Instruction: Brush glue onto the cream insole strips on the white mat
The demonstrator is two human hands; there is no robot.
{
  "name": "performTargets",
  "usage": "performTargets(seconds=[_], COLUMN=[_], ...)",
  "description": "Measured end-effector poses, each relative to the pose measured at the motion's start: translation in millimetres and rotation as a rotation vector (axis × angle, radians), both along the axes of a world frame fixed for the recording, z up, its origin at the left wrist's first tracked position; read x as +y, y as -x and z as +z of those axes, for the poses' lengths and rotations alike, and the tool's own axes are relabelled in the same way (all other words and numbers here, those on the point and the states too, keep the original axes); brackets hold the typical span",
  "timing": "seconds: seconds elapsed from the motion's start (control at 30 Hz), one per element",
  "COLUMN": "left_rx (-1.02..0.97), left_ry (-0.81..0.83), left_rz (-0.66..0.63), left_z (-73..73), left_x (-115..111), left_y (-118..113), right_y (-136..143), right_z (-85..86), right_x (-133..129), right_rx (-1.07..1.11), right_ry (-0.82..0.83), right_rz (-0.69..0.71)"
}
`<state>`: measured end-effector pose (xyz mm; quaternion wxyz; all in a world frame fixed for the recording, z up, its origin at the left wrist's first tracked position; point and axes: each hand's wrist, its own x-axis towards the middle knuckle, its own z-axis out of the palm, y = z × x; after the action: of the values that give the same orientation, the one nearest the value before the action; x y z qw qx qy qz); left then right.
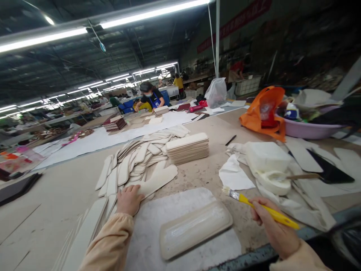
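Judging by the layout, seemingly partway through coating pale padded pieces. Lying at near centre, on a white sheet (146, 229) on the bench (203, 177): one beige panel (197, 229), shining along its top as if brushed already, with nothing laid over it. Apparently much left to do, going by the loose pile of pale strips (132, 165) on the far left of the panel; impossible to tell whether the neat stack (187, 148) at far centre counts as finished or waiting. Gripping a yellow brush (245, 198) in the right hand (270, 222), with fingers wrapped round the handle, forearm coming in from the near right, and bristles pointing left, apart from the panel and close to a crumpled white scrap (234, 173). Reaching forward on the left, back upward, with the left hand (129, 199) laid on a long pale piece (160, 180) at the pile's near edge; unclear whether pinching it or only resting there. Placed right of the scrap: a white tub (275, 182) with a wooden stick (306, 176) across it.
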<state>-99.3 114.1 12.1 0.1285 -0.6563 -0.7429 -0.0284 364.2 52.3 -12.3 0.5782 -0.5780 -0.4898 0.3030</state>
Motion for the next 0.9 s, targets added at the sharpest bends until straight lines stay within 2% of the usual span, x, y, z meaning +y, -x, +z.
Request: performTargets(seconds=[0.07, 0.17, 0.23, 0.3, 0.37, 0.43, 0.5, 0.57, 0.63, 0.73, 0.9], left_rx=[-0.096, -0.388, -0.622, -0.855, -1.035, -1.132, -1.183, -1.247, -1.332, -1.439, -1.724], left_ry=[-0.032, -0.144, -0.199, -0.156, -0.048, 0.088, 0.243, 0.338, 0.347, 0.349, 0.482], left_rz=[-0.019, -0.078, -0.099, -0.094, -0.15, -0.258, -0.387, -0.445, -0.368, -0.173, -0.073], left_z=[6.2, 29.3, 49.1, 64.8, 69.7, 61.3, 43.5, 24.4, 11.2, 4.3, -2.6], left_x=[-1.6, -16.3, -39.2, -71.1, -105.8, -136.1, -157.2, -169.4, -176.5, -183.5, -189.8], left_y=[1.4, -7.3, -24.6, -49.8, -79.0, -107.4, -131.2, -148.7, -160.8, -169.6, -159.8], right_y=[-0.9, -2.2, -1.2, 2.5, 9.8, 19.3, 28.4, 33.7, 33.9, 27.6, 20.2], right_z=[-2.1, -2.1, -0.2, 2.5, 5.5, 8.9, 12.3, 15.5, 17.6, 16.0, -0.3], right_x=[0.1, -0.2, -0.9, -2.8, -7.1, -14.3, -23.6, -33.3, -41.1, -45.9, -37.5], right_rx=[0.019, 0.085, 0.11, 0.141, 0.208, 0.279, 0.317, 0.334, 0.303, 0.203, 0.114], right_ry=[-0.008, -0.092, -0.134, -0.145, -0.153, -0.146, -0.109, -0.051, 0.018, 0.07, 0.026], right_rz=[0.023, -0.031, -0.046, 0.009, 0.102, 0.211, 0.299, 0.354, 0.393, 0.428, 0.391])
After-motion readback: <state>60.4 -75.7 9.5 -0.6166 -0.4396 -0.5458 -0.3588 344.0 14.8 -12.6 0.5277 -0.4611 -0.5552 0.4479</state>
